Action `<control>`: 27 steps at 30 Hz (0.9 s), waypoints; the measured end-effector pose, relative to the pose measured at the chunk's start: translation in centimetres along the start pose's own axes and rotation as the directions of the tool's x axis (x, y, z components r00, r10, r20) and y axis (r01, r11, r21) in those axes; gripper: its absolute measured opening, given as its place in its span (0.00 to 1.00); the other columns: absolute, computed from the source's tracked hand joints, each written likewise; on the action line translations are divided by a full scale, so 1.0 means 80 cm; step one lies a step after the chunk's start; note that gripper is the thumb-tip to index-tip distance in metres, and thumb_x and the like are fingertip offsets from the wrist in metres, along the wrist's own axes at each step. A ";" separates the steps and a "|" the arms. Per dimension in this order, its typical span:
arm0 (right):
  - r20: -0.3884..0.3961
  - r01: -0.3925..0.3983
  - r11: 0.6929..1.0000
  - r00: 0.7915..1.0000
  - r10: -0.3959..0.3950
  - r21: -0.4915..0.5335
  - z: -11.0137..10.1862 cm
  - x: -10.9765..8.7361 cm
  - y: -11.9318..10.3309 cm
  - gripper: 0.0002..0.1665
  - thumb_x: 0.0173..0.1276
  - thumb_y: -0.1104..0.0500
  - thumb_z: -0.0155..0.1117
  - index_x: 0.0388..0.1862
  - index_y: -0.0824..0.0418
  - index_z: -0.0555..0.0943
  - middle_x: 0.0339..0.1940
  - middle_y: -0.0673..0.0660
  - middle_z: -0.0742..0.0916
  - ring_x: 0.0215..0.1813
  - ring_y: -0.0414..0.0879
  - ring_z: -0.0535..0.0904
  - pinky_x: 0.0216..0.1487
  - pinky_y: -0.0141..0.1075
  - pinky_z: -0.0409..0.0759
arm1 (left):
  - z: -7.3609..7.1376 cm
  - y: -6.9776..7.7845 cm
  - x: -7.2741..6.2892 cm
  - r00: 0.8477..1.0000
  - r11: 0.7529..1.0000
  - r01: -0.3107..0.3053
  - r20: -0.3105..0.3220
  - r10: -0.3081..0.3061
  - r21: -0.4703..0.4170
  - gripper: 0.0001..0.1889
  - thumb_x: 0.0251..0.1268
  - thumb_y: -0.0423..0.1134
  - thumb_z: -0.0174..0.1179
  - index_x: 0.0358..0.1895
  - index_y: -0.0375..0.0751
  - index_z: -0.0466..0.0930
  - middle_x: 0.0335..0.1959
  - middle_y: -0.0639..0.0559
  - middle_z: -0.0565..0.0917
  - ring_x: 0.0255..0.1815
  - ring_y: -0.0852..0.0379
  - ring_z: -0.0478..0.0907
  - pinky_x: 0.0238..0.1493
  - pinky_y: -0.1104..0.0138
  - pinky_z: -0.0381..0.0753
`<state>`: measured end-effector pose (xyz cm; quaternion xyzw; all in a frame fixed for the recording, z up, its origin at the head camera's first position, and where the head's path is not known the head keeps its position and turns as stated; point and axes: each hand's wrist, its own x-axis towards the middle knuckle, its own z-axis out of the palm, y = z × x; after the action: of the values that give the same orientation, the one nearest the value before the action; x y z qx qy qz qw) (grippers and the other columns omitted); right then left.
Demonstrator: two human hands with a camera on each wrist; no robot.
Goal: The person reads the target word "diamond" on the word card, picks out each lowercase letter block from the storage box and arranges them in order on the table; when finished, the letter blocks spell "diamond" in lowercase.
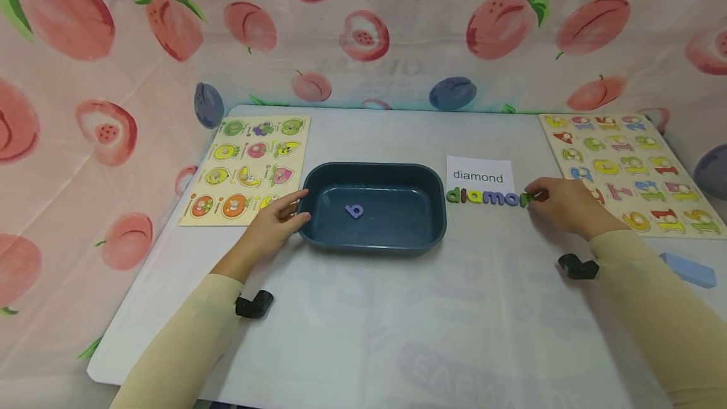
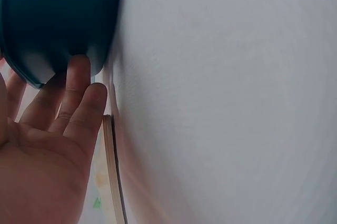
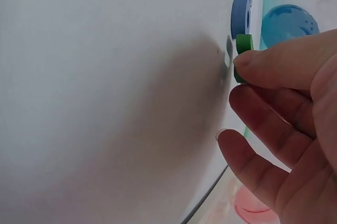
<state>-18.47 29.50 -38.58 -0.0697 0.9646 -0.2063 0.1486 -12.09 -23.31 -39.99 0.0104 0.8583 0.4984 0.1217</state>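
Observation:
My left hand (image 1: 271, 227) holds the left end of a dark teal plastic basin (image 1: 372, 248); in the left wrist view its fingers (image 2: 79, 82) lie against the basin's outer wall. A purple letter (image 1: 354, 211) lies inside the basin. My right hand (image 1: 563, 206) pinches a green letter n (image 1: 525, 199), which shows as a green block (image 3: 244, 42) by the thumb in the right wrist view. That letter stands at the right end of a row of coloured letters (image 1: 491, 198), directly below a white card (image 1: 479, 169) printed "diamond".
A wooden fruit puzzle board (image 1: 250, 172) lies at the left, partly behind my left hand. At the right is a number puzzle board (image 1: 616, 160), with a light blue block (image 1: 688, 270) nearer me. A fruit-patterned cloth (image 1: 363, 74) hangs behind the white table (image 1: 363, 314).

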 end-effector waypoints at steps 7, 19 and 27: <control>0.018 -0.022 1.000 1.000 0.022 -0.006 0.002 0.001 0.002 0.21 0.72 0.61 0.60 0.61 0.70 0.76 0.49 0.69 0.83 0.50 0.63 0.75 0.51 0.58 0.76 | 0.000 -0.001 0.000 1.000 1.000 0.000 0.001 0.000 0.004 0.31 0.74 0.48 0.60 0.77 0.52 0.64 0.76 0.41 0.63 0.75 0.42 0.62 0.68 0.50 0.68; 0.026 -0.028 1.000 0.999 0.028 -0.001 0.004 0.004 0.003 0.22 0.73 0.61 0.60 0.62 0.70 0.75 0.51 0.70 0.82 0.51 0.63 0.75 0.53 0.60 0.75 | 0.001 0.000 0.000 1.000 1.000 0.005 -0.006 -0.005 0.005 0.31 0.74 0.48 0.60 0.77 0.52 0.65 0.76 0.41 0.64 0.75 0.43 0.62 0.68 0.50 0.68; 0.029 -0.032 0.999 0.999 0.032 -0.004 0.001 0.000 -0.001 0.24 0.73 0.60 0.59 0.65 0.69 0.74 0.55 0.72 0.80 0.55 0.67 0.73 0.57 0.64 0.73 | 0.001 0.002 0.000 1.000 1.000 0.009 -0.009 -0.009 -0.004 0.31 0.74 0.47 0.60 0.76 0.51 0.65 0.76 0.42 0.64 0.75 0.43 0.63 0.68 0.51 0.67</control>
<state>-18.46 29.36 -38.63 -0.0578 0.9637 -0.2012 0.1658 -12.06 -23.14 -39.88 0.0041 0.8579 0.4996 0.1201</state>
